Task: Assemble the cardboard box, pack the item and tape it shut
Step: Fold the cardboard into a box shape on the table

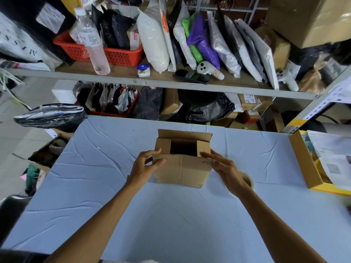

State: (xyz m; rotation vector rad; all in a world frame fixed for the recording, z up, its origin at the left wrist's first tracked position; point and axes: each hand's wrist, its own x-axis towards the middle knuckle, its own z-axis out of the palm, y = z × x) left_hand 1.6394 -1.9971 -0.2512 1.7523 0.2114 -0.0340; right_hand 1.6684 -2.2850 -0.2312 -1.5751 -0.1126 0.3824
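Both grips, left hand (147, 164) and right hand (225, 167), pinch the open cardboard box (182, 170) by its near flap.

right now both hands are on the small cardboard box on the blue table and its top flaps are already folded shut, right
Not quite. The head view shows the left hand and right hand on the cardboard box on the blue table, but its top is open: the flaps stand up and the dark inside shows.

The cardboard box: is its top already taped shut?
No, the cardboard box stands open, its flaps up and dark interior showing, with both hands at its near flap.
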